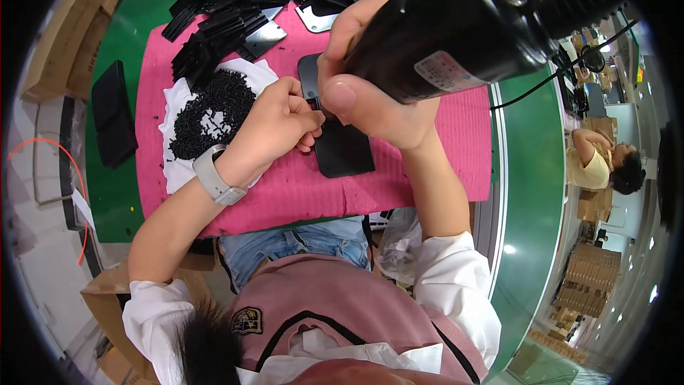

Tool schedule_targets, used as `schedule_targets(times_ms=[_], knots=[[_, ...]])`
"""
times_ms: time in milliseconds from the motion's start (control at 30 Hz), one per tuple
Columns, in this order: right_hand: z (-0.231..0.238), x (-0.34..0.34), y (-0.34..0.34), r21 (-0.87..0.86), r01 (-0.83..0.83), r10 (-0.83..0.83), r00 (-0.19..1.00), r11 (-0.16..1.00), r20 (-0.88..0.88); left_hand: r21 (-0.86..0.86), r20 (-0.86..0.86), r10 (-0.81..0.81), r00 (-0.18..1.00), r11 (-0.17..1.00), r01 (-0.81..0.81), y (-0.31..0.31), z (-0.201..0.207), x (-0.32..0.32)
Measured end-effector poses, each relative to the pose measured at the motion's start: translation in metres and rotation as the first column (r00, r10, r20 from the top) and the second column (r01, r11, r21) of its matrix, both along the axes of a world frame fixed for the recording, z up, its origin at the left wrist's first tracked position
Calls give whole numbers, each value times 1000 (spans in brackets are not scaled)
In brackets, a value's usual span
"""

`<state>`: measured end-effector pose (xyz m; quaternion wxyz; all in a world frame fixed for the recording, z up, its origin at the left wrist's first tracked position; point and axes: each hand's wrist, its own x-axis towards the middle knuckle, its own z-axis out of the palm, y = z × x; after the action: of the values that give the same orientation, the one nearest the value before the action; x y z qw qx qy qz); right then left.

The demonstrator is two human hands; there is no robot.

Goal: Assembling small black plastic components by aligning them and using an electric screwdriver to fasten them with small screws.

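Screwdriver, the fat black powered kind [449, 36], sits in the right hand [377, 107], fingers wrapped around the barrel and thumb lying along it. Left hand [278, 121] has its fingers curled in narrow right at the edge of a black plate with rounded corners [345, 150], but honestly can't tell if there's anything pinched between the tips. That plate lies on a pink foam mat [449, 157], under both hands and roughly mid-mat. Just left of it there's a white cloth [174, 178] with a heap of little black screws [189, 125] on it, partly behind the forearm. Past that, a messy pile of black brackets [224, 28] spills onto the far edge of the mat. Everything's on a green table [527, 192], and a person in yellow [591, 160] is off to the right.
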<state>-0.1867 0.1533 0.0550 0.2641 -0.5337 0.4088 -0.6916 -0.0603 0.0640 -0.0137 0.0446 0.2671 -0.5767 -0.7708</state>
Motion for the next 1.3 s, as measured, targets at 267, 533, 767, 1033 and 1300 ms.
schedule_targets(times_ms=[267,533,767,1033,1300], knots=[[-2,-2,-5,-14,-64,64,998,998,-22,4,-23,-9,1000,1000,9,0,0,0],[-5,-5,-8,-37,-130,129,991,991,-36,-22,-19,-10,1000,1000,10,0,0,-1],[-5,-5,-8,-15,-149,149,988,989,-46,-40,-20,3,1000,999,-4,0,1,-2],[-1,-6,1,-56,-136,136,991,989,5,-145,-96,14,995,989,-27,1,-10,5],[16,-31,19,-338,-274,361,903,901,231,-299,-219,47,975,948,-113,-11,7,21]])
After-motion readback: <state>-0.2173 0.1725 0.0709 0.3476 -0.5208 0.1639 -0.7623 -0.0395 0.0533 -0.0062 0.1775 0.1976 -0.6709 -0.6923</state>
